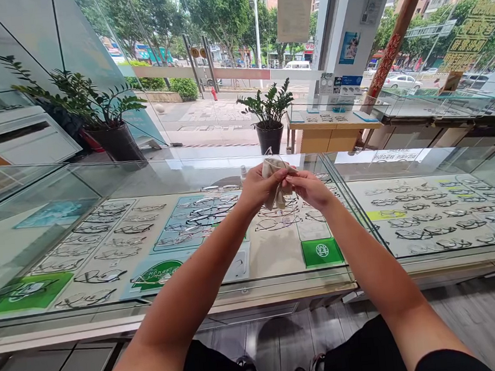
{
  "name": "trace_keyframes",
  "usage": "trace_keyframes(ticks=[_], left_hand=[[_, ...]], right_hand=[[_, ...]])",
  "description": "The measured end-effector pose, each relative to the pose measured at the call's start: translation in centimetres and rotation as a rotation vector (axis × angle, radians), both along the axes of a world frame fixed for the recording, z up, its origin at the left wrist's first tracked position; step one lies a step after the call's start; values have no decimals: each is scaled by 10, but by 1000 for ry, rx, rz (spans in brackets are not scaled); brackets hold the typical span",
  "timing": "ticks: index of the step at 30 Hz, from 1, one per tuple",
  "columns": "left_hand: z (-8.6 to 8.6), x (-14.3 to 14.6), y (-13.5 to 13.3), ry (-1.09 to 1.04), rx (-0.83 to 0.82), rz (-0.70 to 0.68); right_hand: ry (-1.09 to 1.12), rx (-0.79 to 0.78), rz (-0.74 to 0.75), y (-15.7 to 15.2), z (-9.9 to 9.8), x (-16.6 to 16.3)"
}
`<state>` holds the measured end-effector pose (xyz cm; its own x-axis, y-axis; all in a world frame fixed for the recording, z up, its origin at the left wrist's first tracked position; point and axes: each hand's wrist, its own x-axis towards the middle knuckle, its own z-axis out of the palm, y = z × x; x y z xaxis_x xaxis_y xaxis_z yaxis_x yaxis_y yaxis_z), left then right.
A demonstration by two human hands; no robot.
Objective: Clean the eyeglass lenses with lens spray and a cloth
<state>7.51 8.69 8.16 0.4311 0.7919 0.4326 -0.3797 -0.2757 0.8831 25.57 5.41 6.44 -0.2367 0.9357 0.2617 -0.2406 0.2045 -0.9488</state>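
Both hands meet above the glass display counter and work on a crumpled beige cloth [273,164]. My left hand [260,185] is closed around the cloth, its thumb pressed on the front. My right hand [312,187] pinches at the right side of the same bundle, its fingertips touching the left thumb. A thin, shiny outline, perhaps part of a pair of eyeglasses, pokes out at the top of the cloth; most of it is hidden in the folds. Just left of the hands, a small clear bottle [243,173] with a white cap stands on the counter.
Rows of eyeglasses [135,228] lie inside the glass counter [185,178]. A second case [412,263] adjoins on the right. Green cards [323,252] lie near the front. Potted plants [269,131] stand beyond the counter, before the window. My legs are below the front edge.
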Motion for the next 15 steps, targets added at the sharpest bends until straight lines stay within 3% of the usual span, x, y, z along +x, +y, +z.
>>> trace_keyframes(ticks=[6,15], left_hand=[[-2,6,-3,-2,-4,195],[4,7,-8,-25,-47,251]], right_hand=[[-65,17,35,-1,2,-4],[-110,51,20,-4,6,-7]])
